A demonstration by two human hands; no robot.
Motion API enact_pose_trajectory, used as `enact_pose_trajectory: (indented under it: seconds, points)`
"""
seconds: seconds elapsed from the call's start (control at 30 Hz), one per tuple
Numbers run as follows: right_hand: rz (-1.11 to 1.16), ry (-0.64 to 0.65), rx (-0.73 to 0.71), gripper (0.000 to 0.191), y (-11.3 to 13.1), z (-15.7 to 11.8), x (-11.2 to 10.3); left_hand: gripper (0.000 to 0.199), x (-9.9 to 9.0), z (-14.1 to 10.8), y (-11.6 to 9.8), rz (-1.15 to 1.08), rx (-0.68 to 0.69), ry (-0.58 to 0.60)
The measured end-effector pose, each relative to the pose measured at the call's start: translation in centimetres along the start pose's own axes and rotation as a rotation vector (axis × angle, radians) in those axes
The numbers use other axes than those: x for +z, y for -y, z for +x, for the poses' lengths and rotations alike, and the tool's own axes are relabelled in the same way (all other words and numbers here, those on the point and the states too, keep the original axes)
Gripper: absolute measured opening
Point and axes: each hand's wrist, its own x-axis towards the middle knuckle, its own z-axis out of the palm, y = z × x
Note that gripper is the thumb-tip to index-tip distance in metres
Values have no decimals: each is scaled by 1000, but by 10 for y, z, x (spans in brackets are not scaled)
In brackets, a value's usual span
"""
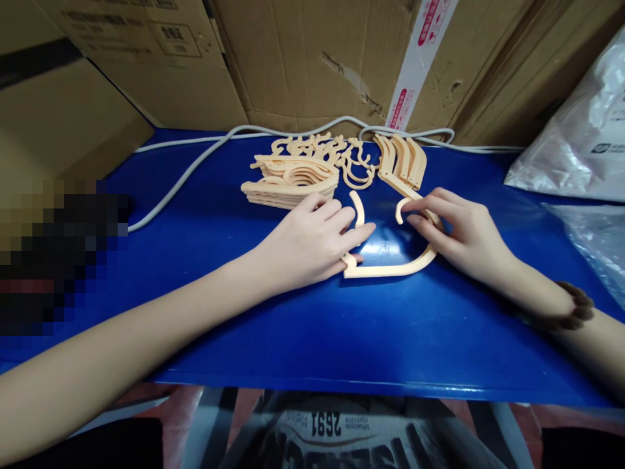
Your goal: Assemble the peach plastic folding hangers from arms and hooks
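Observation:
Over the blue table, my left hand (322, 241) is closed around the left end of a curved cream plastic piece (390, 270). A short curved bit (359, 207) rises beside its fingers. My right hand (452, 228) pinches a small cream hook (400, 212) between thumb and fingers, over the right end of the curved piece. Behind my left hand lies a stack of cream hanger-like frames (293, 182). Loose cream hooks (354, 163) are heaped behind it, and folded cream arms (403, 159) lie at the back right.
A white cable (190, 170) runs along the back of the blue table (312, 339). Cardboard boxes (303, 71) stand behind it. A white plastic bag (576, 130) and clear plastic (596, 241) lie at the right. A blurred dark area covers the left side.

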Motion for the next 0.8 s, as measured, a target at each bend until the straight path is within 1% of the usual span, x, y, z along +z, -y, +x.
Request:
enact_pose_trajectory:
  seconds: [0.17,0.3,0.4,0.47,0.6,0.7,0.8]
  points:
    - [-11,28,-16,24,2,0,0,31,1,0,-2,-67,-2,34]
    - [-11,40,-3,26,4,0,0,40,2,1,-3,-57,21,79]
    - [-9,40,-1,28,4,0,0,43,2,1,-2,-24,52,94]
    - [-8,35,-8,28,4,0,-1,45,2,0,-1,-62,62,101]
    - [-18,36,-16,27,4,-1,-1,51,-1,-1,0,-281,45,105]
    - [-30,43,-15,28,4,-1,-1,56,-4,-2,0,-488,-24,117]
    - [-31,49,-15,28,5,-1,-1,56,-6,-3,0,-628,-83,120]
